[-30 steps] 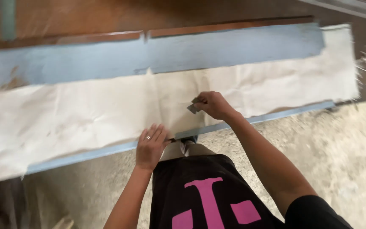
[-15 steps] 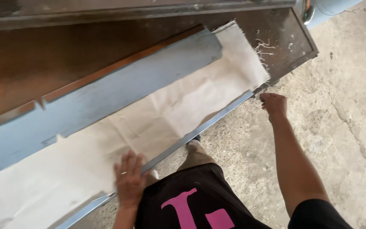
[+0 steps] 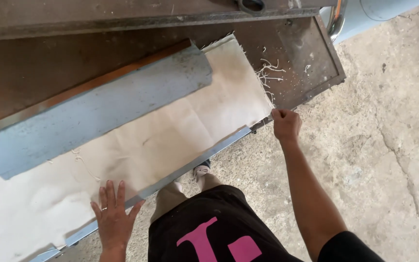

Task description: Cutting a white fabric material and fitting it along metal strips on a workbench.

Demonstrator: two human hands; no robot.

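Note:
A long strip of cream cloth (image 3: 170,140) lies over a blue-grey metal sheet (image 3: 93,111) on a rusty brown worktable (image 3: 306,63). My left hand (image 3: 114,218) lies flat with fingers spread on the cloth's near edge, over the sheet's bright metal rim (image 3: 190,167). My right hand (image 3: 286,124) is closed in a fist at the cloth's right near corner, pinching the fabric there. Whether it also holds a small tool is hidden by the fingers.
Loose white threads (image 3: 270,73) are scattered on the table past the cloth's frayed right end. A metal rail (image 3: 146,19) runs along the table's far side, with a pipe (image 3: 336,22) at the right corner. Cracked concrete floor (image 3: 384,145) spreads to the right.
The view swung to the right end of the table. My right hand travelled from the cloth's middle edge out to its right corner. My left hand stayed pressed on the near edge.

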